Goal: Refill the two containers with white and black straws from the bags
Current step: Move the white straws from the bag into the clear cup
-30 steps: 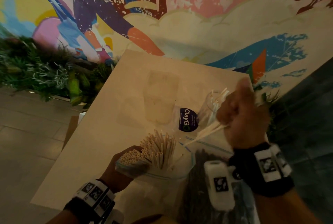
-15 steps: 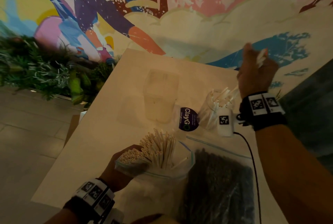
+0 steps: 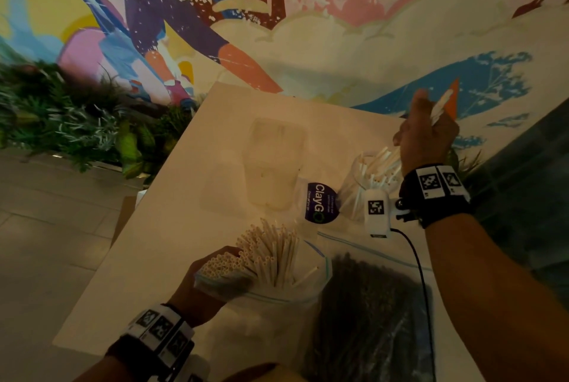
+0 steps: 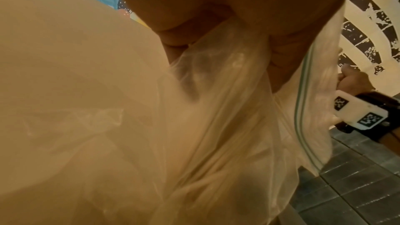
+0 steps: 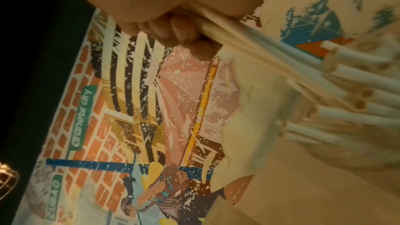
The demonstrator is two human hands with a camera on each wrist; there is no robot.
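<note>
A bright painted mural (image 3: 308, 12) fills the wall behind a pale desk (image 3: 184, 197), with green plants (image 3: 61, 123) along the wall's foot at the left. On the desk's near edge the left hand (image 3: 200, 286) grips the clear zip bag of white straws (image 3: 271, 252) by its gathered plastic, fingers curled round the folds, so the straw ends fan up out of the open mouth. Just to its right lies the bag of black straws (image 3: 369, 314), flat on the desk. Farther back stands an empty clear container (image 3: 274, 163), and to its right a second clear container (image 3: 366, 184) already bristling with white straws. Above that one the right hand (image 3: 428, 135) is closed round a small bundle of white straws (image 5: 249, 40), whose lower ends reach down among those in the container.
</note>
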